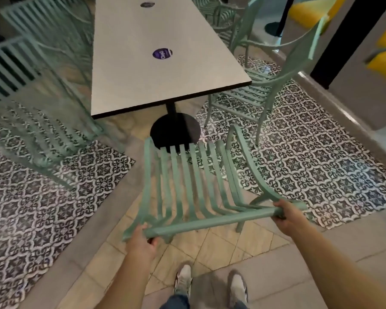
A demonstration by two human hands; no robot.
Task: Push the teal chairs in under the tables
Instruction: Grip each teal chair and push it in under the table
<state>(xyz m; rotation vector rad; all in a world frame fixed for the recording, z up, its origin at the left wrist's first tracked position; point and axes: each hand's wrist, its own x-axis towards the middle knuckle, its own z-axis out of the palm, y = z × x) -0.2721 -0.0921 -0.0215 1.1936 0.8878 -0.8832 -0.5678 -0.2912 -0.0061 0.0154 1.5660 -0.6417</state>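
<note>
Gripping teal chair (187,175) top rail, seat facing table (143,63)

Teal slatted chair (187,181), white table (156,63), black-and-white patterned floor tiles (310,166), purple sticker (162,53)

The slatted teal metal chair (194,186) is sitting just short of the white rectangular table (156,63)'s near end, at 12 o'clock. The round black pedestal base (175,132) is blocking the slot directly ahead. Teal chairs are crowding 10 o'clock (38,134) and 2 o'clock (254,90). Bare tile floor (210,248) is lying open at 6 o'clock.
</note>
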